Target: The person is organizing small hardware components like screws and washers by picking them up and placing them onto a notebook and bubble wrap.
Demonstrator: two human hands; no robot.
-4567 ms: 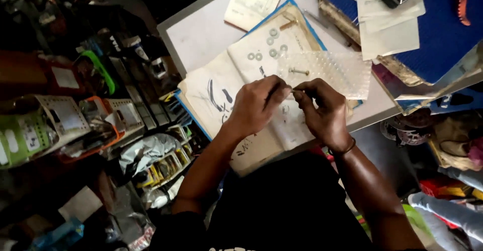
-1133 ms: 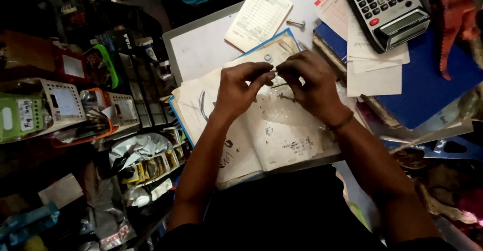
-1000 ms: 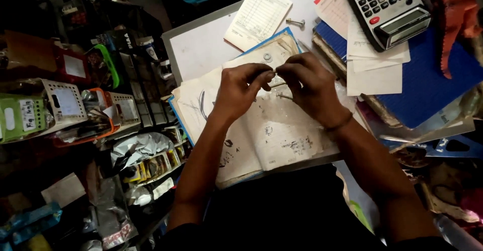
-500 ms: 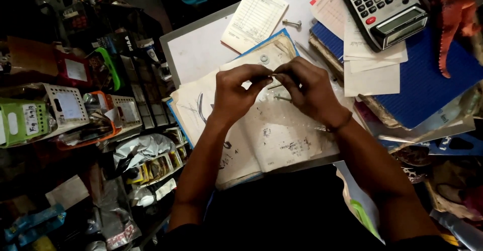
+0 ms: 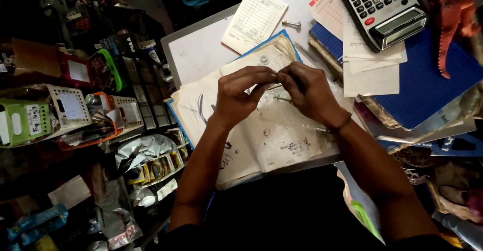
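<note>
My left hand [image 5: 240, 96] and my right hand [image 5: 308, 92] meet fingertip to fingertip above an open, worn notebook [image 5: 261, 140]. Both pinch the top edge of a small clear plastic bag [image 5: 297, 116] that hangs down over the page. A small bolt [image 5: 282, 98] shows just under my fingers, seemingly inside the bag. A metal washer [image 5: 263, 59] lies on the notebook just beyond my hands. Another bolt [image 5: 291, 24] lies farther back on the white desk top [image 5: 201, 49].
A receipt pad [image 5: 254, 18] lies behind the notebook. A calculator [image 5: 385, 7] rests on papers at the back right, beside a blue folder [image 5: 427, 80] and an orange toy dinosaur [image 5: 450, 19]. Racks of packaged small parts [image 5: 75, 110] crowd the left.
Both hands stay pinched together over the notebook and have shifted only slightly. The view has drifted a little.
</note>
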